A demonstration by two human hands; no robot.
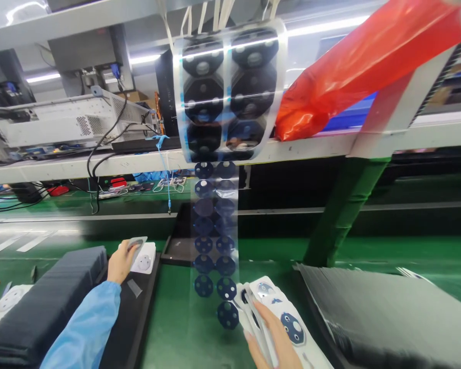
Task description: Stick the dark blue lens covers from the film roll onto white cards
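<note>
My left hand (119, 264) pinches a thin pale flat piece (139, 241) at the left. Just behind it, a white card with a round print (146, 262) rests on the edge of a black tray (144, 307). In my right hand (278, 338) is a pair of white tweezers (267, 342), their tips at the lower right of a hanging clear strip. This clear strip (215, 220) bears two columns of dark octagonal stickers. Its lowest sticker (228, 315) is by the tweezers. White cards with dark octagons (292, 328) lie fanned out under my right hand.
Above hangs a roll of larger dark octagonal stickers (203, 100), beside a red plastic bag (341, 66) on the shelf rail. A dark stack (46, 302) stands left, a grey stack of sheets (392, 318) right. A green-wrapped post (346, 215) rises behind.
</note>
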